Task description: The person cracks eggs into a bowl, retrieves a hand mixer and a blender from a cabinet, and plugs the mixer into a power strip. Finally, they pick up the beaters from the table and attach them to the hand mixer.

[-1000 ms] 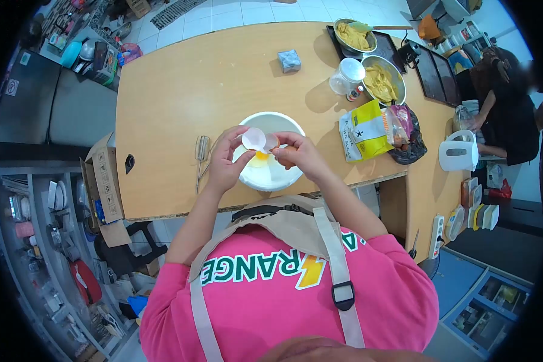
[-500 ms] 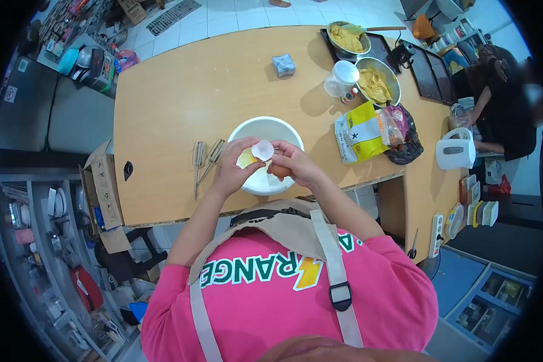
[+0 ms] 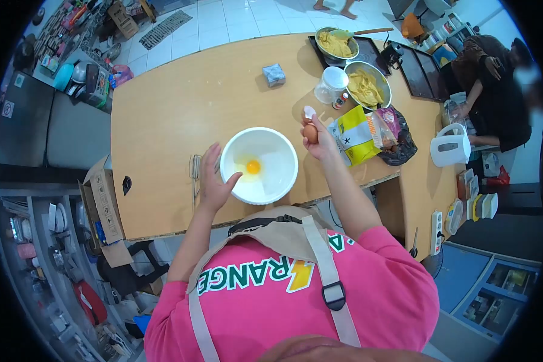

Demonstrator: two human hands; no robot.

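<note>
A white bowl (image 3: pixel 276 181) stands near the table's front edge, with a raw egg yolk (image 3: pixel 253 166) and clear egg white in its bottom. At the bowl's left rim is my left hand (image 3: pixel 213 188), fingers spread and thumb reaching over the rim; nothing is in it. My right hand (image 3: pixel 321 145) is raised to the right of the bowl, closed around a brown egg (image 3: pixel 311 133). A piece of eggshell (image 3: pixel 309 113) with its white inside showing sticks up from the same fingers. Beater whisks (image 3: pixel 195 169) lie left of the bowl, partly behind my left hand.
Right of my right hand lie a yellow bag (image 3: pixel 356 136) and a black plastic bag (image 3: pixel 401 148). Behind them stand a lidded jar (image 3: pixel 332 84) and two bowls of yellow dough (image 3: pixel 365 87). A blue-grey packet (image 3: pixel 274 75) sits farther back. A person (image 3: pixel 495 90) works at far right.
My hands have parted from above the bowl. The right carried the eggshell and brown egg to the right; the left moved to the bowl's left rim. The yolk now shows in the bowl.
</note>
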